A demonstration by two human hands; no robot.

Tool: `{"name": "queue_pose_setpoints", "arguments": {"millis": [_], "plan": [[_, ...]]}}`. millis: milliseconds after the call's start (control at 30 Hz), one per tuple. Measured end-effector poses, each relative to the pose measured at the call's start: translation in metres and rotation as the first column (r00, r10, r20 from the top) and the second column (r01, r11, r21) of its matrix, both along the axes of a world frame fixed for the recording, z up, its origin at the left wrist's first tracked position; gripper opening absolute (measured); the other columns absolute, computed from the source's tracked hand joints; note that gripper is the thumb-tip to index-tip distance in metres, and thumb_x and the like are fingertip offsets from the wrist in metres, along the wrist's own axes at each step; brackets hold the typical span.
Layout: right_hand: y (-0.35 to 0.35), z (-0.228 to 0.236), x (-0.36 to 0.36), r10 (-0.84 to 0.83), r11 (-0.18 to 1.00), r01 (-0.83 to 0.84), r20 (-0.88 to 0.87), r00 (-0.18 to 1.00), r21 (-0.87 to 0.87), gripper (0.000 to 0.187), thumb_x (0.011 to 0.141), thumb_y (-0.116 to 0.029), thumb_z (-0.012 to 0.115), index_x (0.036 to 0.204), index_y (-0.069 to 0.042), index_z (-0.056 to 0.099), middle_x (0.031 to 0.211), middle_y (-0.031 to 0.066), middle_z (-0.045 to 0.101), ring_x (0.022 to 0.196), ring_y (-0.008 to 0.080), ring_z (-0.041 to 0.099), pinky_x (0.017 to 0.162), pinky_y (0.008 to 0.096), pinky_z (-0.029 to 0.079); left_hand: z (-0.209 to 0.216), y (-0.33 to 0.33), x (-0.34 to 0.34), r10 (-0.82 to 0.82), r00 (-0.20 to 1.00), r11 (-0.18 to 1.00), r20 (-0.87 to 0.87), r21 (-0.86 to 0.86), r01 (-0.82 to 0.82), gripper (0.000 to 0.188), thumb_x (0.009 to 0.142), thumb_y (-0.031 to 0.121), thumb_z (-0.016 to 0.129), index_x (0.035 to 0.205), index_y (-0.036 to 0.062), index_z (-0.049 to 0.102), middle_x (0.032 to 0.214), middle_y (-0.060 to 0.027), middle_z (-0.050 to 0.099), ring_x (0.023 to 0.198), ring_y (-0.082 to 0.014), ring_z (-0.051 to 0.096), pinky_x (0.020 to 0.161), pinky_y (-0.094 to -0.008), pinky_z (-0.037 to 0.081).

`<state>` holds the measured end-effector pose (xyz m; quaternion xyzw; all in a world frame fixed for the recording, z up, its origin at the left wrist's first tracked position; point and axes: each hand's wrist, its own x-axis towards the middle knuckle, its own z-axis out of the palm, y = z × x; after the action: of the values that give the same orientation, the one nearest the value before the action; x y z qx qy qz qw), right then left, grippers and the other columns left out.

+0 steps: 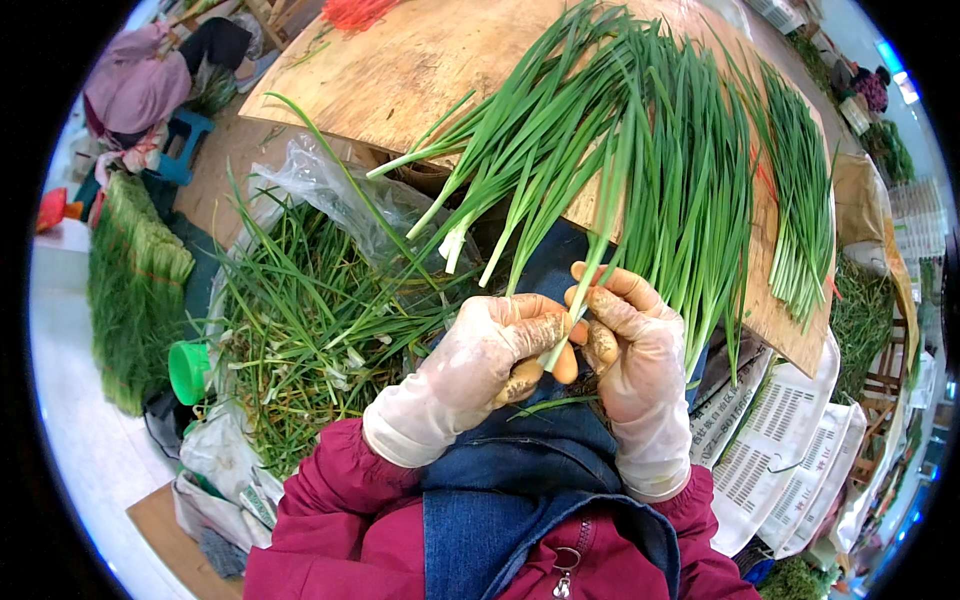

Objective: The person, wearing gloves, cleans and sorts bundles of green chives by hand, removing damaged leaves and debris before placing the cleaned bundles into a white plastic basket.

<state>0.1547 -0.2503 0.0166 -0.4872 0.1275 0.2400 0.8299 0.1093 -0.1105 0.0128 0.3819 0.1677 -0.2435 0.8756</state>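
Gripped near its whitish base by the closed fingers of the gloved left hand: a long, slender green leafy stalk, low over the lap. Long axis slanting from the pale end, at lower left and nearest the body, up and away toward the far right. Just to the right, the gloved right hand, fingers curled close about the same stalk; impossible to tell whether pinching or only steadying. Nearer the pale end, the left hand.

Beyond, on a pale brown plywood worktop, a spread of loose green leafy stalks. To the left, a tangled heap of green leaves beside crumpled clear plastic sheeting; farther off, a blue plastic stool.
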Motion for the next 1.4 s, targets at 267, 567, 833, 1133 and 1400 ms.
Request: {"name": "queue_pose_setpoints", "arguments": {"millis": [267,567,833,1133,1400], "plan": [[0.002,0.012,-0.008,0.133,0.923,-0.093,0.084,0.988,-0.375,0.020,0.078,-0.014,0.062,0.086,0.003,0.057,0.065,0.0063,0.059,0.046,0.0059,0.047,0.039,0.0151,0.031,-0.004,-0.016,-0.015,-0.043,0.924,0.687,0.381,0.682,-0.250,0.007,0.078,0.004,0.058,0.079,-0.0030,0.057,0.068,-0.0043,0.057,0.055,-0.0091,0.052,0.053,-0.0206,0.043],[0.013,0.000,0.006,0.094,0.964,-0.102,-0.045,0.995,-0.245,0.025,0.075,-0.008,0.058,0.093,0.006,0.051,0.071,0.0094,0.057,0.048,0.0105,0.052,0.036,0.0198,0.037,0.000,0.035,-0.054,0.479,0.722,0.457,0.500,0.560,-0.691,0.011,0.082,0.008,0.056,0.086,-0.0019,0.056,0.064,-0.0031,0.053,0.053,-0.0057,0.046,0.047,-0.0172,0.035],[0.033,-0.032,0.017,0.147,0.986,-0.154,-0.099,0.984,-0.064,0.014,0.075,-0.006,0.060,0.084,0.005,0.055,0.066,0.0067,0.057,0.038,0.0042,0.036,0.034,0.0180,0.027,-0.024,0.029,-0.026,0.156,0.986,0.980,-0.061,0.132,-0.147,0.024,0.085,0.016,0.049,0.096,-0.0043,0.054,0.054,0.0028,0.044,0.042,-0.0032,0.035,0.039,-0.0171,0.028],[0.014,-0.027,0.016,0.227,0.960,-0.209,-0.088,0.970,0.185,0.014,0.079,-0.003,0.053,0.090,0.007,0.053,0.071,0.0096,0.058,0.037,0.0047,0.036,0.035,0.0180,0.027,-0.048,0.014,-0.012,0.056,0.996,0.969,0.064,-0.242,-0.038,0.022,0.081,0.019,0.056,0.083,-0.0030,0.055,0.040,0.0011,0.033,0.028,-0.0067,0.024,0.030,-0.0219,0.021],[0.023,0.000,-0.002,-0.005,0.951,0.052,0.152,0.988,-0.306,0.012,0.076,-0.002,0.058,0.085,0.005,0.058,0.068,0.0097,0.060,0.038,0.0032,0.036,0.035,0.0149,0.026,-0.018,0.004,-0.031,-0.282,0.649,0.123,0.707,0.698,-0.706,0.005,0.073,0.004,0.063,0.073,0.0034,0.058,0.068,-0.0091,0.060,0.048,-0.0199,0.054,0.045,-0.0272,0.042]]}}
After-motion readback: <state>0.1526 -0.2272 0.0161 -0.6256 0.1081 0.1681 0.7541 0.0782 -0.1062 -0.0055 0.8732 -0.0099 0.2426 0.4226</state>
